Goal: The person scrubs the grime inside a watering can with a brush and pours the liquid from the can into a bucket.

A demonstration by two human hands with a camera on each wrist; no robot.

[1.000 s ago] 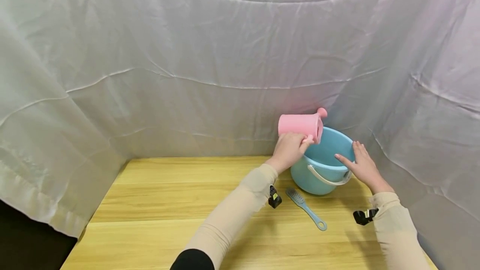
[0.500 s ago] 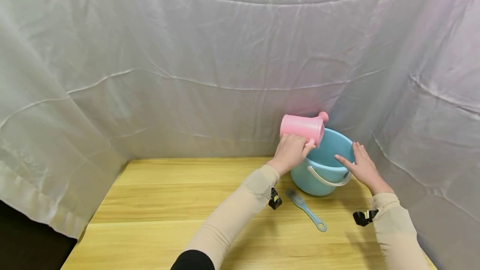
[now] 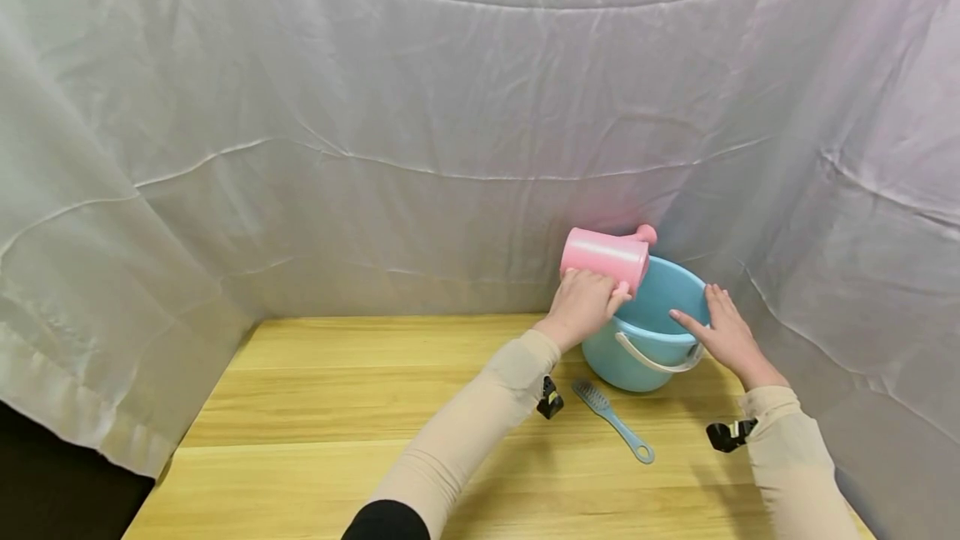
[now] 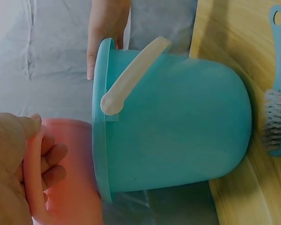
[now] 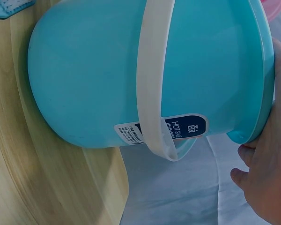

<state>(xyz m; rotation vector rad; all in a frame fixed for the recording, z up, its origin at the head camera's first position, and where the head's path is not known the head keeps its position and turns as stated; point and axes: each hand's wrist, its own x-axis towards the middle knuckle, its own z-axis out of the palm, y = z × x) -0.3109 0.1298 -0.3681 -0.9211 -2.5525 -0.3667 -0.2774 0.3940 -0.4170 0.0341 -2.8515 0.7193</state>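
My left hand (image 3: 581, 304) holds a pink watering can (image 3: 603, 257) by its handle, fingers curled round it. The can lies tipped on its side over the left part of a light blue bucket (image 3: 637, 365), its mouth toward the bucket's opening and its round sprinkler head pointing right. In the left wrist view, the can (image 4: 72, 164) overlaps the bucket's rim. My right hand (image 3: 727, 336) rests at the right of the bucket's rim, fingers extended and thumb spread over the opening. The bucket stands upright, its white carrying handle (image 3: 652, 365) hanging down in front.
A blue brush (image 3: 611, 419) with a holed handle lies on the wooden table (image 3: 337, 407) in front of the bucket. Grey cloth (image 3: 450, 148) hangs behind the table and along both sides, close to the bucket at the back right.
The watering can has moved slightly right and tipped further, its mouth turning down toward the bucket. The right hand, bucket and brush stay where they were.
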